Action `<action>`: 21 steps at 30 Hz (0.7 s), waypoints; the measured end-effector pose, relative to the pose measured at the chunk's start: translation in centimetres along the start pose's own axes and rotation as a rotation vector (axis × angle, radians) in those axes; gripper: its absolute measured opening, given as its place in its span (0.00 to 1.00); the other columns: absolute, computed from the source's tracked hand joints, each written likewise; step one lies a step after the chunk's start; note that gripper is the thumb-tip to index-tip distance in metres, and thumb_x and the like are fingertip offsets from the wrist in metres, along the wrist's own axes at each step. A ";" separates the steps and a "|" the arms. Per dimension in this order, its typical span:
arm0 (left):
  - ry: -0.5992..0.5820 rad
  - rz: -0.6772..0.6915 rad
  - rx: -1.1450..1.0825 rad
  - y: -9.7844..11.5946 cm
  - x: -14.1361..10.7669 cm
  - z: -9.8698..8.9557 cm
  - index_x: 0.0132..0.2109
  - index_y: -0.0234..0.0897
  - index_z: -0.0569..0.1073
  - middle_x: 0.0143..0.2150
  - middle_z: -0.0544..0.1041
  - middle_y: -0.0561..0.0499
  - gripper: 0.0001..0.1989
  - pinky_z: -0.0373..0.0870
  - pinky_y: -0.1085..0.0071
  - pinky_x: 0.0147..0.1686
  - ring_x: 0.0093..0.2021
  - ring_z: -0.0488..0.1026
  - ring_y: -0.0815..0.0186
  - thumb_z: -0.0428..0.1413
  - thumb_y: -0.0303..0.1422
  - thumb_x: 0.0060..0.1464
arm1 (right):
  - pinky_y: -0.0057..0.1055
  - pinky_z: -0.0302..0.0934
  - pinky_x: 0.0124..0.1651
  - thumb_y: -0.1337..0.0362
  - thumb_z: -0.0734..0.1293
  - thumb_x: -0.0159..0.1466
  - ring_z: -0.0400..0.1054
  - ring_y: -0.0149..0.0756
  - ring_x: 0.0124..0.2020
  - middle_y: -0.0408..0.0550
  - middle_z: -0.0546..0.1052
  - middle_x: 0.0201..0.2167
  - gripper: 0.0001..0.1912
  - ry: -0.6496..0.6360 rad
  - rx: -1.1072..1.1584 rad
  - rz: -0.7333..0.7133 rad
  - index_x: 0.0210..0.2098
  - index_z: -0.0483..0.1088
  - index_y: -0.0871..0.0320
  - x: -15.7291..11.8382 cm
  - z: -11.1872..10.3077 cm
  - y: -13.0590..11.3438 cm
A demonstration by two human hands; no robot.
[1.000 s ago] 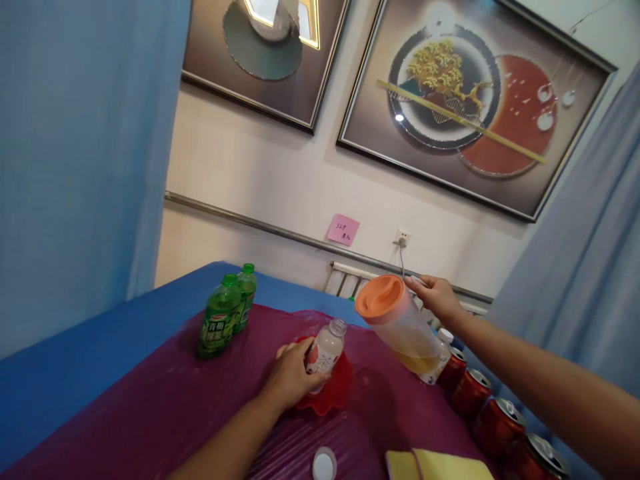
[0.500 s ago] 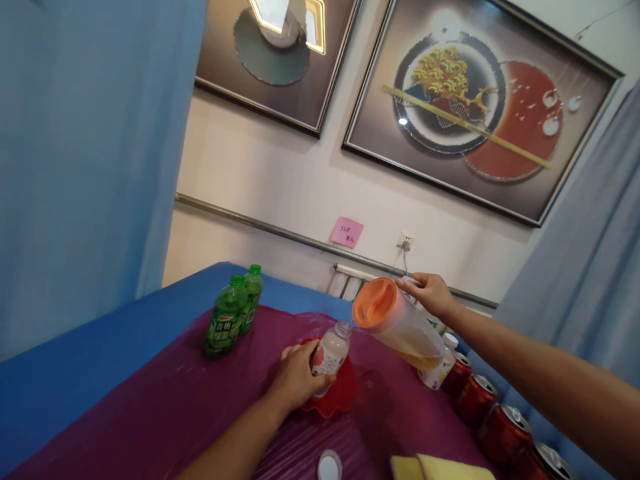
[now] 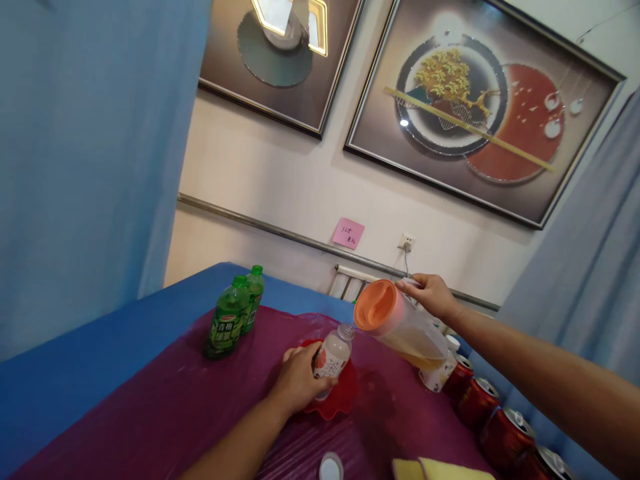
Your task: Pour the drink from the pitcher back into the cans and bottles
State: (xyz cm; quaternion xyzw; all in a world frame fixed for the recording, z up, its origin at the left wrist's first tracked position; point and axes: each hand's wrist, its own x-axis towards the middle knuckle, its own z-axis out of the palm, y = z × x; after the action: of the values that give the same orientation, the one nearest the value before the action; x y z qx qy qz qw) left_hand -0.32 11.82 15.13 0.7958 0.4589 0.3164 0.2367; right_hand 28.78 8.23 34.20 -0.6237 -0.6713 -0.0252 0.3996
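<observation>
My left fingers [image 3: 311, 351] grip the already uncapped bottle [image 3: 332, 358], my right fingers [image 3: 411, 289] the tilted pitcher [image 3: 413, 328]; its liquid [image 3: 423, 361] is not yet at the lid [image 3: 375, 305].

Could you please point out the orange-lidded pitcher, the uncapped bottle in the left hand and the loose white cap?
Orange-lidded pitcher [image 3: 406, 328], head view: on its translucent body.
Uncapped bottle [image 3: 331, 358], head view: on its printed label.
Loose white cap [image 3: 331, 469], head view: on its round face.
</observation>
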 end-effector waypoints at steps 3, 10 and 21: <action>-0.011 -0.004 0.011 0.0 0.0 0.1 0.57 0.43 0.72 0.48 0.80 0.49 0.36 0.59 0.62 0.54 0.49 0.73 0.54 0.68 0.44 0.39 | 0.27 0.39 0.22 0.37 0.69 0.53 0.43 0.26 0.20 0.35 0.49 0.16 0.33 0.007 0.003 -0.005 0.16 0.51 0.54 0.1 0.0 0.0; -0.015 0.005 0.014 0.1 -0.1 0.0 0.55 0.44 0.73 0.47 0.81 0.50 0.34 0.59 0.64 0.52 0.48 0.73 0.54 0.68 0.44 0.38 | 0.27 0.39 0.22 0.36 0.69 0.52 0.44 0.26 0.20 0.35 0.50 0.15 0.32 -0.010 -0.013 -0.007 0.16 0.53 0.54 0.3 0.0 -0.2; -0.009 0.011 -0.012 0.0 -0.1 0.1 0.55 0.43 0.73 0.47 0.81 0.49 0.34 0.59 0.63 0.53 0.48 0.73 0.54 0.68 0.43 0.38 | 0.27 0.40 0.21 0.37 0.69 0.52 0.45 0.26 0.19 0.35 0.51 0.14 0.32 -0.032 -0.011 0.003 0.16 0.53 0.54 0.4 0.0 -0.5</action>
State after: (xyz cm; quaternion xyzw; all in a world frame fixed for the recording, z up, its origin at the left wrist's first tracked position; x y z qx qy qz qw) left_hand -0.32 11.69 15.04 0.7984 0.4513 0.3167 0.2419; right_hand 28.40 8.49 34.67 -0.6273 -0.6766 -0.0183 0.3852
